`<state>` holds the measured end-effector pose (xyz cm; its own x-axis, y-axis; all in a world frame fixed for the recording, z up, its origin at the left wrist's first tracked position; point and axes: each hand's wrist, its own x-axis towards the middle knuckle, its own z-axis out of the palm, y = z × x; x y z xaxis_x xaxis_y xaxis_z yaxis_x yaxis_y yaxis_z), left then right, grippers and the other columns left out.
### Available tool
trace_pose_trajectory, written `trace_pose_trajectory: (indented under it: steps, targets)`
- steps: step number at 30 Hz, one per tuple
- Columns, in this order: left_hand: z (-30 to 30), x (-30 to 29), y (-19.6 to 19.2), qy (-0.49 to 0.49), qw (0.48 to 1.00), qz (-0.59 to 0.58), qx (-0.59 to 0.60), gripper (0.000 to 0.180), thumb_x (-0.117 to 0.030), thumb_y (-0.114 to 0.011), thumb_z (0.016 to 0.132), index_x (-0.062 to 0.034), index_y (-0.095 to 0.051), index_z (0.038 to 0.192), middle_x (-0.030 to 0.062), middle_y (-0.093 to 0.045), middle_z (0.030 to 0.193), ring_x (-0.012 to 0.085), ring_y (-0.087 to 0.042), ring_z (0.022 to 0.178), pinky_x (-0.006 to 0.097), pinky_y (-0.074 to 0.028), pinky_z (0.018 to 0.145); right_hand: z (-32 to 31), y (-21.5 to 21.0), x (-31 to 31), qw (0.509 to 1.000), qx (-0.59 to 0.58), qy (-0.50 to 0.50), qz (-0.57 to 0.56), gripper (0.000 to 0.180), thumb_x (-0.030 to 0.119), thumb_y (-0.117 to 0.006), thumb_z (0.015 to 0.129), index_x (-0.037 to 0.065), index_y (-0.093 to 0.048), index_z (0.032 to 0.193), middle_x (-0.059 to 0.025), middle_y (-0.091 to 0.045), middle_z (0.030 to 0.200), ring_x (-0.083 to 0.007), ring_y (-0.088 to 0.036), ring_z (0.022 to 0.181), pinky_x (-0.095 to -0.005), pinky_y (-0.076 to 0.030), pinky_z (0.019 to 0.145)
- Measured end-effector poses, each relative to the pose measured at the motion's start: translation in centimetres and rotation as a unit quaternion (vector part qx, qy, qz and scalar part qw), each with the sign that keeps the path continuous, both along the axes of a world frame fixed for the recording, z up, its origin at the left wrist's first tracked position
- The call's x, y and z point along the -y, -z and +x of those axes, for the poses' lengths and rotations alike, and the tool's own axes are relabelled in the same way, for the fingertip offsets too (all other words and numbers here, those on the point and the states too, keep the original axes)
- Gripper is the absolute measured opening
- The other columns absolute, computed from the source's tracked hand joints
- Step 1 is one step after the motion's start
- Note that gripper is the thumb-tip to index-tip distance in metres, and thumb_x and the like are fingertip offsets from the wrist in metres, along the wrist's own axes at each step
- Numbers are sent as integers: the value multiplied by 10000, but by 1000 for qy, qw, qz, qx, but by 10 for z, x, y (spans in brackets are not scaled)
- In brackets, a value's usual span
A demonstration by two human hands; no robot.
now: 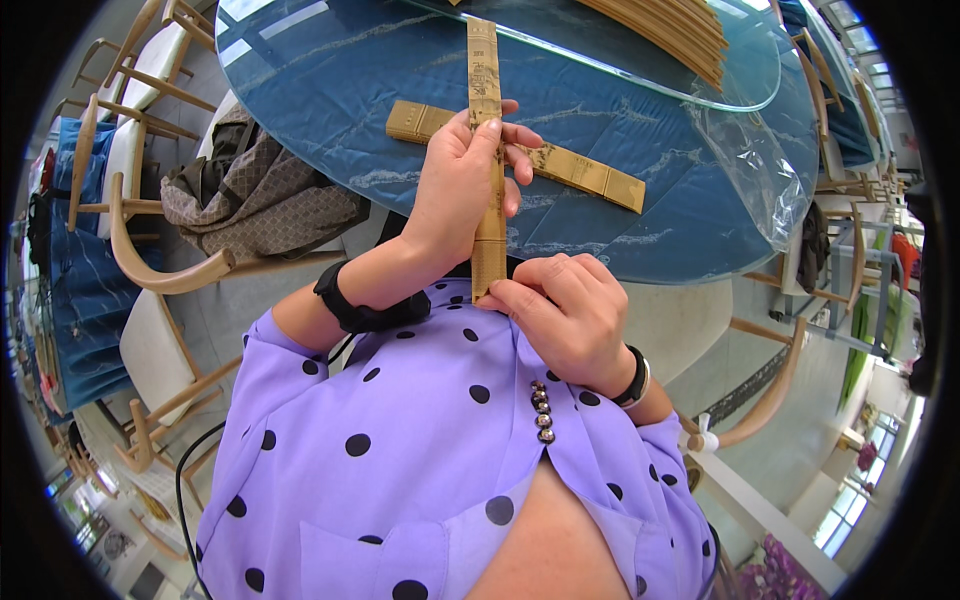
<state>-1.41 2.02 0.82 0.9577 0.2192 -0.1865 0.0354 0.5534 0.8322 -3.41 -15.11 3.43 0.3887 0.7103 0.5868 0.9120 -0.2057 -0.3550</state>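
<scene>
Two hands: both are closed on one long, flat, tan bamboo strip (pixel 487 150).
Left hand (pixel 462 185): clamped round the strip's middle.
Right hand (pixel 565 310): pinched on its near end.
Strip's place: held upright above the near edge of the blue marbled desk (pixel 330 110), over a second strip (pixel 590 172) lying there.
Handling: judged stiff, light, splintery; best gripped by the flat faces.

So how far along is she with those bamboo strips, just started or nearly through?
Hard to call. In hand: one bamboo strip, upright, the left hand gripping its middle and the right hand pinching its lower end. One similar strip lies flat on the blue table. A stack of strips sits at the far edge; whether those are finished or waiting cannot be told.
</scene>
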Motion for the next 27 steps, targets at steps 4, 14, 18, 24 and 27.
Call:
trace_pose_trajectory:
  steps: [4,14,18,24,27]
  targets:
    - [5,-4,0,-12,1000,-15,-7,331,-154,-387,1111,28,-508,1360,96,-670,1010,76,-582,641,207,-497,483,7,1,2,1000,-26,-3,-3,177,137,-762,752,51,-711,899,-34,-620,823,-162,-616,686,-299,-430,588]
    - [0,-1,-12,-11,1000,-6,2,345,-160,-361,1113,10,-466,1395,138,-660,1116,129,-684,867,319,-667,667,3,10,4,999,25,18,17,208,98,-743,699,60,-717,902,-36,-631,857,-176,-623,711,-318,-444,644]
    - [0,1,-14,-26,1000,-11,9,348,-184,-360,1121,-1,-459,1400,140,-657,1110,145,-691,903,339,-669,674,4,6,4,998,53,33,9,201,108,-750,699,69,-713,893,-27,-635,876,-169,-619,737,-315,-439,689]
    - [-2,-2,-16,4,998,-55,23,354,-192,-363,1122,-8,-404,1421,154,-643,1124,172,-688,911,370,-670,686,5,-1,7,981,185,1,-51,180,124,-777,797,116,-732,971,20,-625,890,-120,-605,740,-288,-435,683]
    - [-2,-1,-17,-4,998,-57,21,359,-180,-369,1119,-15,-414,1434,146,-639,1149,157,-679,904,368,-672,680,9,-1,5,978,206,-4,-35,140,131,-700,880,101,-701,1017,22,-613,939,-104,-588,763,-277,-421,732]
